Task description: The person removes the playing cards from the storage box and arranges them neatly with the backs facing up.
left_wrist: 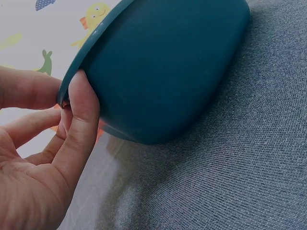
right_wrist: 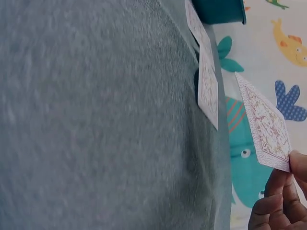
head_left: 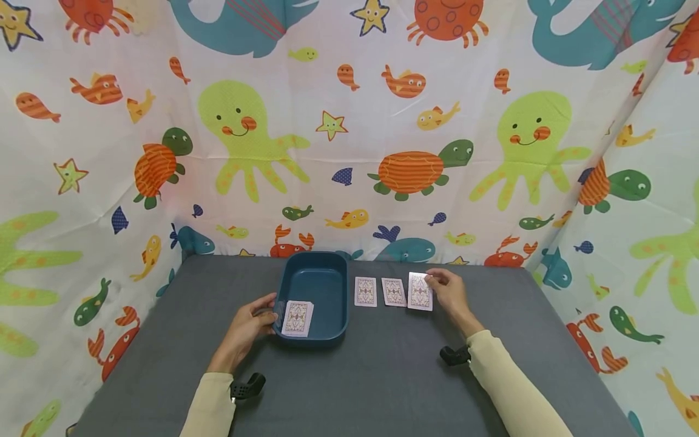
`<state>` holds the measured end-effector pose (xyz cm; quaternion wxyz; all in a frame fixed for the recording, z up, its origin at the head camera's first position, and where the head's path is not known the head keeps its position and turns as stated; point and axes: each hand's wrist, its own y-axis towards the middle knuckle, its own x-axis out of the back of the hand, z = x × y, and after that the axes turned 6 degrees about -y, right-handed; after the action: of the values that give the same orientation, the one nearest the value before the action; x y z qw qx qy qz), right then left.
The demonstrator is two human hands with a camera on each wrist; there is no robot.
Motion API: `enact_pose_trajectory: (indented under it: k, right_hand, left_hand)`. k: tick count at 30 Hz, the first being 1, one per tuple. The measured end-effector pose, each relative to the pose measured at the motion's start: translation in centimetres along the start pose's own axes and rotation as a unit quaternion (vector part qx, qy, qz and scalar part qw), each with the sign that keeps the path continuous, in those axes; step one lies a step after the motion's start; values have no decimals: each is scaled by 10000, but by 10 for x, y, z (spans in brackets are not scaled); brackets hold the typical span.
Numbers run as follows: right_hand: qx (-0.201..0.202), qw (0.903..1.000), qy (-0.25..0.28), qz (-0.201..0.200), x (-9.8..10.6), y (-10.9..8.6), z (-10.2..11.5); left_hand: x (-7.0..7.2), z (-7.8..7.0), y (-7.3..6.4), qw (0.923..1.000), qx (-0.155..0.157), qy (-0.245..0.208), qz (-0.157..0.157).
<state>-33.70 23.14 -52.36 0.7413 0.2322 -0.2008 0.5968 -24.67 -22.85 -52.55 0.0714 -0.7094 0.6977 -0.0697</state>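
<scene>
A dark teal plastic tray (head_left: 340, 303) stands on the grey cloth, with a small pile of playing cards (head_left: 297, 318) face down in its near left corner. My left hand (head_left: 248, 328) pinches the tray's left rim; in the left wrist view the thumb (left_wrist: 84, 100) lies against the outer wall. Between thumb and fingers my right hand (head_left: 449, 292) holds a playing card (head_left: 419, 291) by its right edge, its patterned back showing. The right wrist view shows this card raised above the cloth. Left of it, a tilted card (head_left: 394, 292) and a straighter card (head_left: 365, 292) lie face down in a row.
A grey cloth (head_left: 382, 382) covers the table. Behind it hangs a white curtain (head_left: 327, 164) printed with sea animals, which also runs along both sides. Black wrist cameras (head_left: 248, 386) sit on both forearms.
</scene>
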Motion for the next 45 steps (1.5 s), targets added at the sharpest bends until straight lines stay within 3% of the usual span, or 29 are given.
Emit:
enact_pose_trajectory:
  k: [22,45]
  right_hand:
    - [-189,9985,-447,253,6,23,-25]
    - [-171,9921,-1109,561,0,38,-33]
  left_hand:
    - [0,-3,-1,9999,83,67,-36]
    - [0,-1,1,9998,136,73,-117]
